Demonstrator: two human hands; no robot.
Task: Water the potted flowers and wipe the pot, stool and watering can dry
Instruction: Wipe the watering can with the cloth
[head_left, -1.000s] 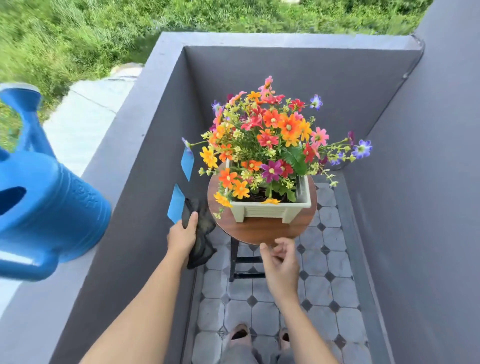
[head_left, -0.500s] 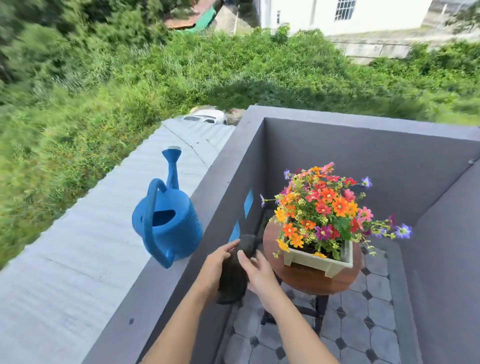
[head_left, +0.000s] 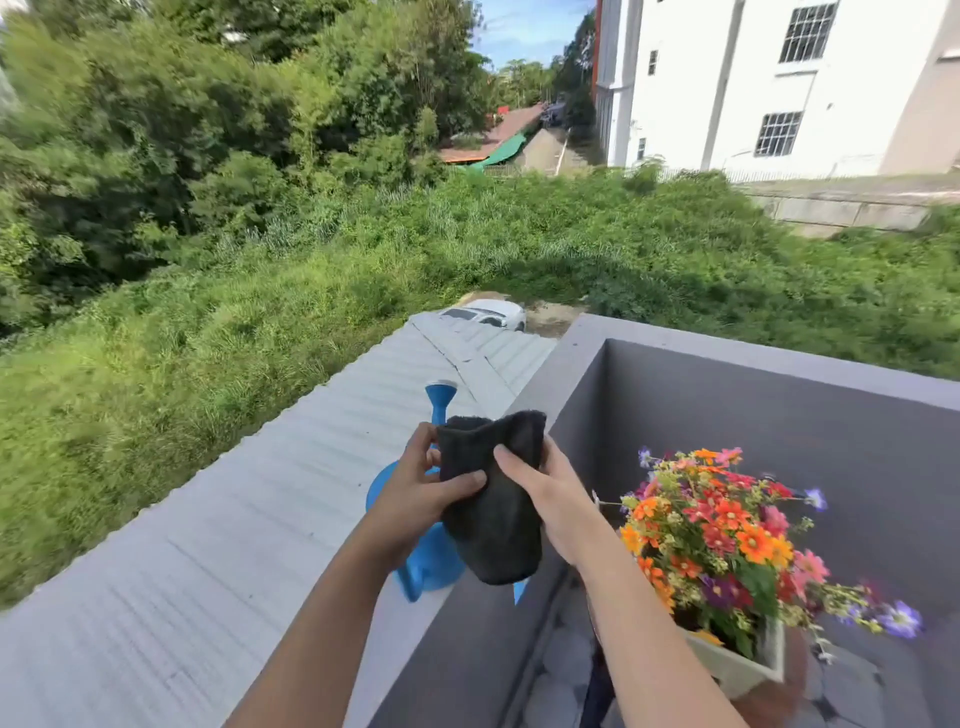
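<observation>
Obs., balcony corner, read left to right.

1 corrugated roof (head_left: 249, 519) runs below the parapet on the left, with 1 white car (head_left: 488, 314) past its far end.

1 blue watering can (head_left: 431, 564) stands on the grey parapet ledge (head_left: 467, 649), mostly hidden behind the hands; its spout (head_left: 440, 400) rises upright with the rose at the top.

2 bare hands are raised in front of the can, both on 1 dark cloth (head_left: 493, 504). Left hand (head_left: 421, 493): fingers curled around the cloth's left edge, thumb pressed on its front face. Right hand (head_left: 550, 499): fingers closed on the cloth's right edge, thumb across the front. The cloth hangs between them, top edge open and rumpled, lower end dangling free over the can's body.

2 small blue patches show on the inner wall; only 1 tip (head_left: 519, 590) is visible, just below the cloth.

1 pale rectangular pot (head_left: 743, 667) holds 1 bunch of mixed flowers (head_left: 727, 535): orange, red, pink, purple. The pot sits on 1 round brown stool (head_left: 769, 704), only a sliver of whose top is in view at the lower right. The pot and the stool are apart from both hands.

Tiled floor (head_left: 566, 675) is visible below the right forearm.
</observation>
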